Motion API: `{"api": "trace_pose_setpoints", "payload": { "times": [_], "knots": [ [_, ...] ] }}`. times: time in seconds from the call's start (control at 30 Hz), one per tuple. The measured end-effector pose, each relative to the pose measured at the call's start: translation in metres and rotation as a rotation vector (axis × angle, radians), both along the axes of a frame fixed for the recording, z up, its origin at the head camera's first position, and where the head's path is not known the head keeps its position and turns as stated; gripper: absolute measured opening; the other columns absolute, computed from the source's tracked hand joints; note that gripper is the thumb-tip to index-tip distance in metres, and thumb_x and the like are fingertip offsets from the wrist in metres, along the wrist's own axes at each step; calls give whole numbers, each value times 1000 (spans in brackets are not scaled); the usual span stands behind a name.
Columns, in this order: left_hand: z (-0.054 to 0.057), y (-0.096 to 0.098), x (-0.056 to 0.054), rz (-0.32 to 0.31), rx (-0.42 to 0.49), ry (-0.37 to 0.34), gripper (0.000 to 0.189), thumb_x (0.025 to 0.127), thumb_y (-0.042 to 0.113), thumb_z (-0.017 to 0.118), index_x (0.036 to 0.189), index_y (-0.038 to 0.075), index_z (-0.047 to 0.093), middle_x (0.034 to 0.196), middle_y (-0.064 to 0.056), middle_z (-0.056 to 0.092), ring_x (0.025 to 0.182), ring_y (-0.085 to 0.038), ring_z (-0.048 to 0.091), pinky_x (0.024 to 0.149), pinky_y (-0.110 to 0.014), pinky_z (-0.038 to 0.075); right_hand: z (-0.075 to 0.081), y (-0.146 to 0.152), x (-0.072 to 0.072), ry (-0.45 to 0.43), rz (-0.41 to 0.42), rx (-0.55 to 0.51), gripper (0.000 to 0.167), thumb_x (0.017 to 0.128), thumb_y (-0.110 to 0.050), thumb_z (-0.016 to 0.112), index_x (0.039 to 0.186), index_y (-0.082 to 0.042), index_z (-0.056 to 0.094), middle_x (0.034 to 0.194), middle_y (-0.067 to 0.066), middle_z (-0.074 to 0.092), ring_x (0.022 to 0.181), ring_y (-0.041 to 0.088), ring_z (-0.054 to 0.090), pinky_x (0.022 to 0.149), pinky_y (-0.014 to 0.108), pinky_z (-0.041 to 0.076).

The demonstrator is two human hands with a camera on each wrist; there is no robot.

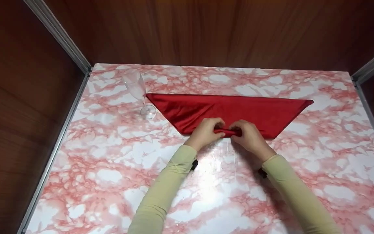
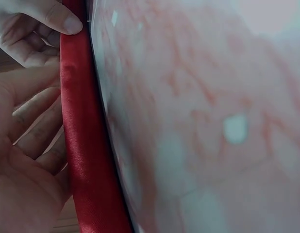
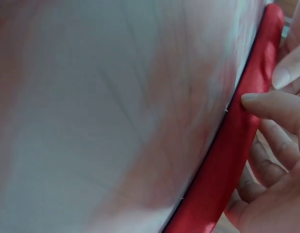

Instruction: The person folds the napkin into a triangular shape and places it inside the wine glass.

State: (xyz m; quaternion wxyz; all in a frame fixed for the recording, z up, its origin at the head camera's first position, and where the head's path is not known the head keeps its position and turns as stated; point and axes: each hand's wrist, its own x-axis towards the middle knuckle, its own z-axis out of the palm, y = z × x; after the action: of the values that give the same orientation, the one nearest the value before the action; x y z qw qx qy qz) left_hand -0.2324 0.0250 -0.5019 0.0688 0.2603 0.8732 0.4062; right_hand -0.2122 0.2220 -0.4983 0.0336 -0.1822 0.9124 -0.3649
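A shiny red satin cloth (image 1: 248, 109) lies folded into a long trapezoid, its wide edge at the back. Both hands meet at the middle of its front edge, where the fabric forms a narrow roll (image 1: 228, 132). My left hand (image 1: 207, 131) curls round the left part of this roll. Close beside it, my right hand (image 1: 249, 136) grips the roll with the thumb in front. In the right wrist view the right thumb (image 3: 266, 104) presses on the red band (image 3: 227, 150), fingers behind it. Left fingers (image 2: 38, 131) show behind the band in the left wrist view.
A clear stemmed glass (image 1: 148, 112) stands left of the cloth, near its back left corner. The table (image 1: 109, 175) has a pink and white marbled top. Brown wood-grain panels (image 1: 187, 32) with metal edge strips (image 1: 57, 143) enclose the back and sides.
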Motion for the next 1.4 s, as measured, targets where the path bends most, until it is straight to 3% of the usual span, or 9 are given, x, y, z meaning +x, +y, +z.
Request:
{"api": "trace_pose_setpoints", "payload": {
  "times": [0.13, 0.3, 0.47, 0.7, 0.9, 1.0, 1.2, 1.4],
  "knots": [
    [0, 0, 1, -22, -43, 11, 27, 79, 4, 77, 104, 8, 68, 102, -2, 67, 99, -14, 58, 88, -21, 42, 1, 1, -1, -6, 17, -9, 25, 75, 7, 70, 98, -2, 68, 98, 10, 63, 91, 25, 59, 80, 39, 48],
    [-2, 0, 3, -45, -73, 29, 29, 76, -9, 69, 98, 10, 68, 98, 1, 65, 97, -13, 56, 86, -22, 42, 0, 2, 0, -6, 47, -10, 24, 75, 7, 71, 97, -3, 68, 95, 9, 64, 88, 23, 59, 78, 38, 48],
    [-3, 0, 7, -62, -79, 36, 31, 75, -11, 66, 97, 11, 66, 96, 3, 65, 94, -12, 57, 83, -22, 42, 1, 3, 4, -8, 61, -21, 24, 75, 7, 72, 96, -3, 69, 95, 8, 64, 88, 23, 59, 78, 38, 48],
    [-1, -1, 17, -70, -84, 46, 27, 75, -8, 66, 93, 13, 67, 93, 5, 64, 90, -13, 56, 81, -26, 42, 3, 5, 13, -32, 87, -26, 24, 76, 6, 72, 97, -5, 68, 95, 7, 64, 88, 21, 59, 79, 38, 48],
    [-1, -2, 25, -79, -82, 36, 24, 76, -4, 71, 91, 14, 67, 88, 7, 64, 85, -9, 56, 77, -21, 42, 7, 7, 20, -74, 109, -20, 23, 77, 6, 70, 96, -6, 68, 95, 5, 64, 86, 21, 58, 76, 38, 48],
    [-1, -2, 27, -81, -71, 28, 19, 77, 0, 73, 90, 13, 68, 86, 7, 64, 84, -9, 57, 77, -21, 43, 7, 8, 21, -94, 114, -23, 23, 78, 6, 70, 97, -7, 68, 96, 5, 65, 87, 22, 58, 76, 38, 48],
    [0, -5, 27, -77, -91, 54, 11, 83, 11, 74, 94, 12, 71, 93, 3, 63, 95, -14, 56, 88, -22, 41, 6, 9, 22, -104, 111, -27, 22, 80, 5, 71, 100, -6, 67, 98, 6, 64, 89, 22, 59, 78, 39, 50],
    [-1, -6, 25, -67, -96, 52, 10, 86, 13, 71, 96, 11, 72, 95, 2, 65, 95, -14, 58, 88, -21, 42, 6, 6, 25, -60, 93, -35, 26, 78, 5, 73, 101, -6, 67, 98, 5, 63, 89, 22, 58, 79, 39, 49]
  ]
}}
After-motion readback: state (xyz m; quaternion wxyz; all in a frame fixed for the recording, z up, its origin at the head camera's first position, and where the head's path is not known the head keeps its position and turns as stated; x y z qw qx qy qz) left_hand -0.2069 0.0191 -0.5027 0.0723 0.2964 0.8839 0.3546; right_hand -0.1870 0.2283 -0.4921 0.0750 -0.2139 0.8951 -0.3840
